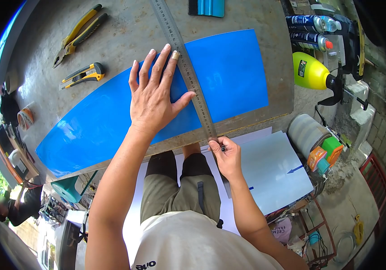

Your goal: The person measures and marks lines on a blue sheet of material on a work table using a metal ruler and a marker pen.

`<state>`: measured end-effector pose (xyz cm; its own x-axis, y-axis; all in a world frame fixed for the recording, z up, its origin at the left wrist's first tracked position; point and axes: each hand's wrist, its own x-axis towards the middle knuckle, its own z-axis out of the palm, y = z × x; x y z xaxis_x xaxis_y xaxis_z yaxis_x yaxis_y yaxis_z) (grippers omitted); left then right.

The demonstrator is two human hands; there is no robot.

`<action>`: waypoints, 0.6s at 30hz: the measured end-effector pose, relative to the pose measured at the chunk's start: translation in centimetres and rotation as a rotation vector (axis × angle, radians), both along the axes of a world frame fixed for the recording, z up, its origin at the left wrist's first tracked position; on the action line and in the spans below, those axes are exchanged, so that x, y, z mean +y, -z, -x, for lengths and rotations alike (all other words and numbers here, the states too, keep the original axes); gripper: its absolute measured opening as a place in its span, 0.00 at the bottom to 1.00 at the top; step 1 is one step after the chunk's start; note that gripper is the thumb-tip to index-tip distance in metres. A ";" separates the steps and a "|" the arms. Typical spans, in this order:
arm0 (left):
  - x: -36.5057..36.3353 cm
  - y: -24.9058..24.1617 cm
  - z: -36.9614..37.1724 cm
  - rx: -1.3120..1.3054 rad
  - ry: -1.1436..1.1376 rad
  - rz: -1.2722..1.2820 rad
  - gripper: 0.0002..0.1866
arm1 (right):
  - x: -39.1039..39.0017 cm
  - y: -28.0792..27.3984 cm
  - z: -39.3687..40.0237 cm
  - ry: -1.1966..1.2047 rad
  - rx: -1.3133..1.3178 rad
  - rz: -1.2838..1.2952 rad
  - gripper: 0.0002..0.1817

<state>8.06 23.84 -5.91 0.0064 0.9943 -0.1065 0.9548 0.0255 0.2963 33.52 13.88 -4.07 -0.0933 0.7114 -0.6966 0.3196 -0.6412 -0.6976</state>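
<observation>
1. Head view: you are pressing your left hand (154, 96) flat, fingers spread wide, on the blue vinyl sheet (157, 99), with thumb and fingertips touching the steel ruler (185, 72). The sheet is lying on the metal workbench (125, 31), its long axis running from about 8 o'clock to 2 o'clock.
2. The ruler is crossing the sheet with its long axis running from about 11 o'clock at the far edge to 5 o'clock at the near edge, just right of your left hand.
3. Your right hand (225, 155) is sitting at the ruler's near end, at the bench's front edge, curled narrowly around a small dark tool (222, 147); it is the nearer hand to the sheet's near edge, which is lying toward 11 o'clock from it along the ruler.
4. A yellow utility knife (83, 75) and yellow-handled pliers (79, 33) are lying well apart from both hands, toward 10 o'clock; a blue squeegee (207, 7) is sitting at 12 o'clock.
5. Hard to make out: your fingers are hiding most of the small tool, so its kind and tip are staying unclear. The ruler's far end is being cut off by the frame's top, and your left palm is covering the sheet beneath it.
</observation>
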 end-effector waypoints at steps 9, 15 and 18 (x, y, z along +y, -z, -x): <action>0.0 0.0 -0.1 -0.019 -0.012 0.005 0.51 | 0.2 0.2 0.2 0.020 0.008 0.006 0.12; 0.1 -0.2 0.1 -0.006 0.001 0.008 0.52 | 0.0 0.3 0.1 -0.001 0.000 -0.007 0.13; 0.0 -0.3 0.1 0.010 0.010 0.012 0.52 | 0.0 0.2 0.0 0.007 0.020 -0.014 0.12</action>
